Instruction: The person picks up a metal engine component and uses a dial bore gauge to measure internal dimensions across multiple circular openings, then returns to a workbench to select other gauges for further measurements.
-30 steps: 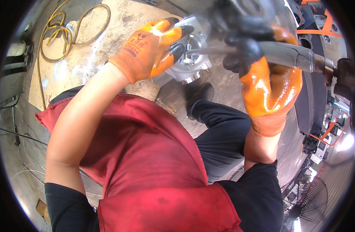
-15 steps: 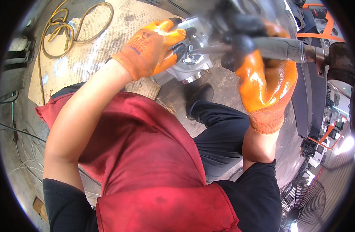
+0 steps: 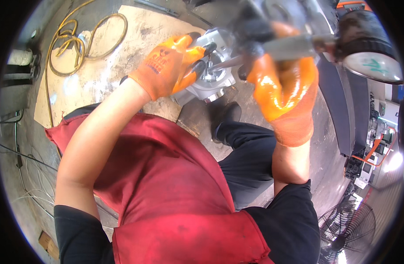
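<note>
- Workshop floor lies far below our hands: pale, scuffed concrete (image 3: 100,75) with a yellow hose (image 3: 74,44) coiled well off to the left of our left hand, and a black floor fan (image 3: 347,231) low on the right.
- We wear a red apron (image 3: 166,185) over black clothes, and our black shoe (image 3: 226,115) shows just under the work.
- Our left hand (image 3: 171,66), in an orange glove with dark fingertips, is curled snugly round the near side of a silvery metal fitting (image 3: 210,77), holding it steady.
- Our right hand (image 3: 283,88), gloved the same, is closed in a full fist round the handle of a long grey tool (image 3: 281,47), which is blurred.
- That tool's long axis runs roughly level across the view, from the dark motor-like drum (image 3: 365,39) beyond our right hand towards the fitting in our left; its slim tip points left, meeting the fitting just past our left fingertips.
- We cannot tell exactly what the tip engages, since blur and our fingers hide it.
- The fitting's round bright face looks turned down and towards us, its body between the two hands.
- To do this well, we judge we should keep the left grip firm so the fitting cannot twist, keep the tool in line with its seat, and keep our fingertips clear of the tip.
</note>
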`<state>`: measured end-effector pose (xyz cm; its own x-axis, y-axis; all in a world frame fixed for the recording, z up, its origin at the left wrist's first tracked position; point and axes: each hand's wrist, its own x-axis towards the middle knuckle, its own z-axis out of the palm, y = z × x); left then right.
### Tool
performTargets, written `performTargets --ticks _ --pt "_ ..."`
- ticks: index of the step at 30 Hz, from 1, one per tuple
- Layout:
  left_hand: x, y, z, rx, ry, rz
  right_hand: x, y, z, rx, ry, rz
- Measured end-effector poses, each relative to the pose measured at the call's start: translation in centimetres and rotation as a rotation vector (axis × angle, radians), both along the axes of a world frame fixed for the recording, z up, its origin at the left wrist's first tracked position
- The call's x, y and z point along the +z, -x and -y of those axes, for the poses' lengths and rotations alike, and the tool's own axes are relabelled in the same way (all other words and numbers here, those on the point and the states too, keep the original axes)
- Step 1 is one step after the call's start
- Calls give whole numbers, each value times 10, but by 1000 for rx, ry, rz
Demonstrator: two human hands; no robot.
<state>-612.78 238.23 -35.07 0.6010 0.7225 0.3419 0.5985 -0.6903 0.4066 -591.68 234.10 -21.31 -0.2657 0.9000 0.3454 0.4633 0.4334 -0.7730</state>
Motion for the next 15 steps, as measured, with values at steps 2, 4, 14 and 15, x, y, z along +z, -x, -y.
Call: performTargets --ticks 2,4,14,15 --pt "-6 3 1 -35 -37 61 -3 -4 1 18 -22 77" --pt "6 -1 2 -39 19 78 0 -9 2 29 -61 175" --pt "-5 -1 -3 -61 10 8 -28 -16 -9 26 -763 541" --pt "-5 -1 -2 -61 2 -5 -32 -14 -12 22 -780 459"
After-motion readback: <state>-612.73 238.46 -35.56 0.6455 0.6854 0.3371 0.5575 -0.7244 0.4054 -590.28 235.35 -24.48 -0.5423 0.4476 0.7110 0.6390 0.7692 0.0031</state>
